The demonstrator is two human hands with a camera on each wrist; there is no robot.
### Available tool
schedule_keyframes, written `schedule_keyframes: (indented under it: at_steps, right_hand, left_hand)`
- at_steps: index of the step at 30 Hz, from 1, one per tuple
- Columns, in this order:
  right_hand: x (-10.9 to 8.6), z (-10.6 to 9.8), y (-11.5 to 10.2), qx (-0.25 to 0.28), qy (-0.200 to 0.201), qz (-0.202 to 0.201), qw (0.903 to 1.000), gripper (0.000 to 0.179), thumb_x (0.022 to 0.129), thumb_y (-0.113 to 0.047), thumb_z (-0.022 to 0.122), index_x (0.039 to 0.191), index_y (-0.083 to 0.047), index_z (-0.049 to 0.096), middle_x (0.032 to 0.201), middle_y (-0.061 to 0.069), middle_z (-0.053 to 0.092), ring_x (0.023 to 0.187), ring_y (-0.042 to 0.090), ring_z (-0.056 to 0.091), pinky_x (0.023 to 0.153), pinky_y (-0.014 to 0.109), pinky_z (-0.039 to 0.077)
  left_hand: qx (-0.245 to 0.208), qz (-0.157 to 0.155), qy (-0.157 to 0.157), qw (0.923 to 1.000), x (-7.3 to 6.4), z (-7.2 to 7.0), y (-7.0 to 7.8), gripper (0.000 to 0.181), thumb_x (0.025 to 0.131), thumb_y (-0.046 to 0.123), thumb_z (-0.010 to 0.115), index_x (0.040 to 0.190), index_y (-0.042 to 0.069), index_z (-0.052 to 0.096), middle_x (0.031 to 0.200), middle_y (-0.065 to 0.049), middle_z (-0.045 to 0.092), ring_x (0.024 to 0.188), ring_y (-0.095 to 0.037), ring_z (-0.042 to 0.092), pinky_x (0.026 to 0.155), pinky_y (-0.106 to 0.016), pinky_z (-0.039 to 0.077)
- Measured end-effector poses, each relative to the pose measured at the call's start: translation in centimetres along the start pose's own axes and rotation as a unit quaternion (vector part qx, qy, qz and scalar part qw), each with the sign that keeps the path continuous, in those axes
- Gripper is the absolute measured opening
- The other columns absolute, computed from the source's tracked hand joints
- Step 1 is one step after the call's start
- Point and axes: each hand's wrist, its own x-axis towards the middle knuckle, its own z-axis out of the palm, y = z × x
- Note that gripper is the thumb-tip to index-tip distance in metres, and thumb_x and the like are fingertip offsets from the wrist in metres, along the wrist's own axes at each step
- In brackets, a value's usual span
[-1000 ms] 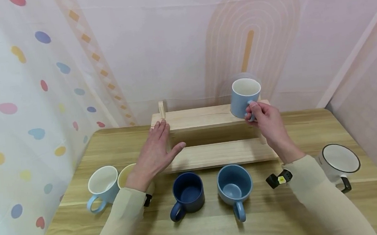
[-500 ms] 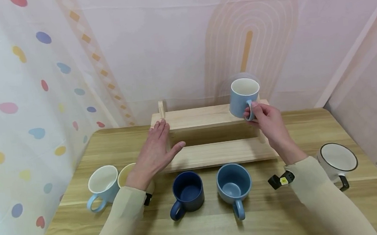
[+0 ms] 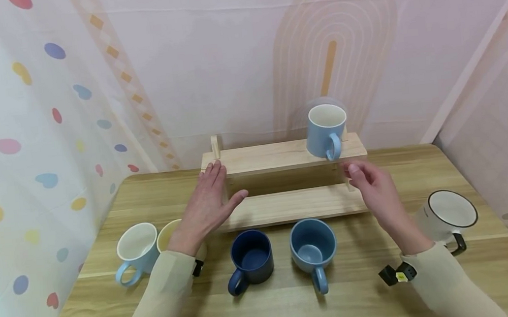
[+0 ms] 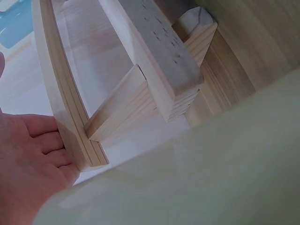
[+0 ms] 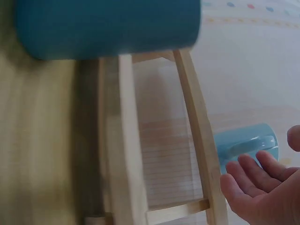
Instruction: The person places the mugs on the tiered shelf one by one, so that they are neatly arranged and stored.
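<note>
A light blue mug [image 3: 325, 134] with a white inside stands upright near the right end of the upper board of a two-tier wooden rack [image 3: 263, 158]. Its handle points toward me. Just below and to the right of that handle is my right hand [image 3: 379, 195], apart from the mug, fingers loosely bent and holding nothing. In the right wrist view a gap shows between the fingertips [image 5: 229, 180] and the light blue mug [image 5: 246, 143]. My left hand [image 3: 210, 203] rests with straight fingers on the left end of the upper board, thumb spread; the left wrist view shows its fingers [image 4: 49, 140] against the board.
In front of the rack stand a dark blue mug [image 3: 252, 258] and a medium blue mug [image 3: 313, 244]. A pale blue mug [image 3: 137, 249] and a partly hidden yellow mug [image 3: 166, 236] are at left. A white mug with a black rim [image 3: 448, 216] stands right, behind my right sleeve.
My right hand has let go of the light blue mug's handle and drawn back down and to the right. The mug stays on the upper board. The left hand has kept its place.
</note>
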Motion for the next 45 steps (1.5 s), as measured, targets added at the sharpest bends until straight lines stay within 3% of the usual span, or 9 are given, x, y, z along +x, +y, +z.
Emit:
schedule_keyframes:
  at_steps: [4,10,12,15,19,22,30,40,45]
  right_hand:
    - [-1.7,-0.2,0.4,-0.027,-0.027,0.007,0.9992,0.054,0.111,-0.044,0.045,0.144,-0.001,0.056,0.142,0.016,0.061,0.133,0.031,0.057,0.106,0.021,0.048]
    - [-3.4,-0.1,0.6,-0.069,-0.047,0.015,0.9964,0.052,0.11,-0.047,0.046,0.143,-0.009,0.06,0.14,0.012,0.064,0.131,0.028,0.059,0.109,0.046,0.047]
    - [-3.9,0.0,0.6,-0.075,-0.052,0.006,0.9958,0.049,0.111,-0.043,0.047,0.142,-0.007,0.061,0.138,0.013,0.066,0.13,0.029,0.06,0.108,0.044,0.048]
    - [-4.6,0.1,0.7,-0.075,-0.062,-0.013,0.9952,0.044,0.111,-0.034,0.049,0.141,-0.004,0.061,0.136,0.013,0.067,0.128,0.03,0.062,0.104,0.029,0.051]
    - [-5.6,0.2,0.8,-0.068,-0.08,-0.024,0.9942,0.04,0.112,-0.028,0.05,0.14,-0.002,0.061,0.134,0.012,0.069,0.127,0.029,0.063,0.098,0.011,0.045]
    - [-6.3,0.2,0.9,-0.075,-0.092,-0.019,0.9927,0.039,0.112,-0.029,0.05,0.138,-0.004,0.063,0.133,0.01,0.069,0.127,0.029,0.062,0.098,0.013,0.045]
    - [-7.7,0.4,1.4,-0.106,-0.121,-0.015,0.9868,0.034,0.111,-0.031,0.05,0.132,-0.012,0.069,0.131,0.003,0.07,0.123,0.025,0.064,0.099,0.034,0.053]
    - [-8.8,0.1,2.1,-0.075,-0.187,-0.008,0.9795,0.034,0.111,-0.027,0.051,0.133,-0.007,0.069,0.13,0.003,0.071,0.123,0.024,0.064,0.102,0.029,0.052]
    - [-9.2,0.2,2.8,-0.063,-0.22,-0.027,0.9731,0.032,0.11,-0.023,0.052,0.133,-0.007,0.069,0.13,0.003,0.072,0.122,0.019,0.064,0.102,0.029,0.052]
  left_hand:
    - [-0.001,0.001,0.001,1.0,0.0,0.0,-0.2,0.093,0.102,0.061,0.053,0.159,-0.009,0.028,0.168,-0.025,0.019,0.158,-0.037,0.011,0.128,-0.048,0.007]
    - [-0.005,-0.003,0.0,1.0,0.0,-0.2,-0.5,0.094,0.102,0.062,0.053,0.159,-0.008,0.028,0.169,-0.025,0.019,0.158,-0.037,0.011,0.128,-0.047,0.007]
    - [-0.005,-0.005,-0.002,1.0,0.0,-0.2,-0.6,0.094,0.102,0.062,0.052,0.159,-0.008,0.027,0.169,-0.024,0.018,0.158,-0.037,0.01,0.128,-0.048,0.007]
    - [-0.006,-0.007,-0.004,0.9999,0.0,-0.3,-0.6,0.094,0.102,0.062,0.052,0.159,-0.008,0.027,0.169,-0.024,0.017,0.158,-0.037,0.009,0.128,-0.048,0.006]
    - [-0.006,-0.006,-0.003,1.0,0.0,-0.3,-0.8,0.094,0.102,0.061,0.053,0.159,-0.008,0.027,0.169,-0.025,0.018,0.158,-0.037,0.009,0.128,-0.048,0.007]
    - [-0.006,-0.008,-0.003,0.9999,0.0,-0.4,-0.8,0.094,0.102,0.062,0.053,0.159,-0.008,0.027,0.169,-0.025,0.017,0.158,-0.037,0.009,0.128,-0.048,0.006]
    - [-0.005,-0.012,-0.007,0.9999,-0.1,-0.5,-1.0,0.094,0.102,0.062,0.053,0.159,-0.008,0.026,0.169,-0.024,0.017,0.159,-0.036,0.008,0.128,-0.048,0.006]
    - [-0.006,-0.008,-0.001,1.0,-0.1,-0.4,-1.1,0.094,0.102,0.062,0.052,0.159,-0.008,0.027,0.169,-0.025,0.018,0.158,-0.038,0.01,0.128,-0.048,0.007]
    - [-0.004,-0.011,-0.004,0.9999,-0.1,-0.4,-1.1,0.095,0.102,0.063,0.051,0.16,-0.008,0.026,0.169,-0.024,0.017,0.158,-0.037,0.009,0.128,-0.049,0.006]
